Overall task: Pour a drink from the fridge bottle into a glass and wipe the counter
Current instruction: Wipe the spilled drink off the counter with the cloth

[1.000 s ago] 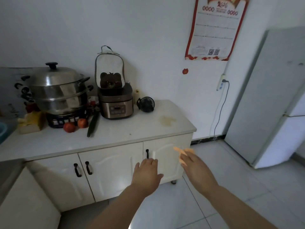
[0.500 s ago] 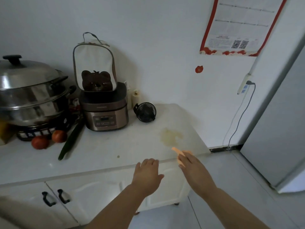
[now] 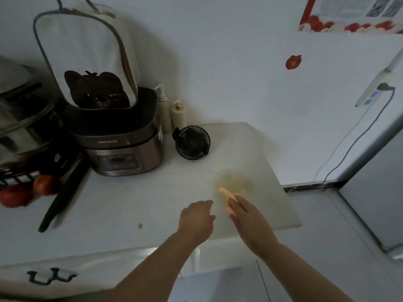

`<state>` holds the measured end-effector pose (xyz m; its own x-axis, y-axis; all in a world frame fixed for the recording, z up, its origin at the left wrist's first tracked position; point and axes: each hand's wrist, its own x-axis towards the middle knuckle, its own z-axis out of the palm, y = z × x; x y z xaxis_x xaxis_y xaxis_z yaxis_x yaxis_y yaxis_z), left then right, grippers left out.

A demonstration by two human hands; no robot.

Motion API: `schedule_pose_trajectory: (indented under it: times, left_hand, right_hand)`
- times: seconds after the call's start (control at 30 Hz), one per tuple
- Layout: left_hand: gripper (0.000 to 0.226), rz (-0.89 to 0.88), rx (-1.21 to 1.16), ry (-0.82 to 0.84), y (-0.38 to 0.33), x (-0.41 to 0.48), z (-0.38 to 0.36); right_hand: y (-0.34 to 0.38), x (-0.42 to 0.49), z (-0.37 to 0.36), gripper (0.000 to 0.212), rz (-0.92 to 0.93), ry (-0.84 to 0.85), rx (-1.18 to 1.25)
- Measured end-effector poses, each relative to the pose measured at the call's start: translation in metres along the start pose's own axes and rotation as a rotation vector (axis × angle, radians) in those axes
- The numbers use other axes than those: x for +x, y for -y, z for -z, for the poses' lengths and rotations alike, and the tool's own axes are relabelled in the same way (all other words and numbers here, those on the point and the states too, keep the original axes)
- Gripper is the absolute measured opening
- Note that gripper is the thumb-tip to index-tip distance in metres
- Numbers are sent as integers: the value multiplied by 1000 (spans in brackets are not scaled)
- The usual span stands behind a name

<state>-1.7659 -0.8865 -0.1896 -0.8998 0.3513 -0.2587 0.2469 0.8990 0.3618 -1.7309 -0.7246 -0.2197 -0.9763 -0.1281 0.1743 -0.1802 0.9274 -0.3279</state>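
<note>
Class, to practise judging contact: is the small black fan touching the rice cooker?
Apart. The head view shows a strip of white counter between the fan and the rice cooker.

The white counter (image 3: 130, 203) carries a cooker (image 3: 124, 153), small fan (image 3: 192, 142), cucumber (image 3: 63, 192), two tomatoes (image 3: 46, 184) and a yellowish stain (image 3: 235, 182).

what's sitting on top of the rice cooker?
A white bag with a brown bear face stands upright on the dark lid of the rice cooker. It covers the middle of the lid. What is inside the bag does not show.
</note>
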Motion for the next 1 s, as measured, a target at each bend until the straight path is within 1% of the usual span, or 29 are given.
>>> schedule_pose_trajectory:
  times: [0.13,0.2,0.3,0.4,0.47,0.53,0.6,0.63,0.67,0.7,0.77,0.83,0.9,1.0]
  left_hand:
    - [43,86,-322,2,1,44,3]
    - [42,98,-454,-1,1,63,8]
    - [39,110,-612,-17,2,88,17]
    - [23,127,-828,-26,7,106,21]
    - [12,130,-871,-23,7,114,24]
    - [12,134,-862,-40,6,121,27]
    - [12,132,-885,-46,3,126,30]
    - [16,134,-914,-42,2,128,33]
    - [18,135,-950,-35,0,131,36]
    - [19,131,-981,-25,-2,132,39]
    - [17,115,-1006,-21,-6,134,46]
    - [14,110,-999,-33,-11,134,51]
    - [14,110,-995,-35,-16,133,55]
    - [16,119,-1001,-62,-21,134,58]
  right_hand:
    - [-9,23,-13,49,-22,35,67]
    - [-11,35,-16,54,-29,58,101]
    - [-11,52,-17,52,-33,57,142]
    - [-11,64,-15,53,-29,50,201]
    - [-10,68,-11,57,-56,53,265]
    - [-10,71,-5,55,-144,54,329]
    - [-11,77,2,50,-257,-12,400]
    - [-11,81,6,48,-298,-64,452]
    - [-12,86,10,44,-330,-103,503]
    - [-12,91,13,34,-355,-130,545]
    - [-11,101,19,9,-398,-172,600]
    - [-11,110,25,11,-391,-190,605]
    - [-13,117,30,10,-378,-157,585]
    - [-25,124,34,12,-432,-90,632]
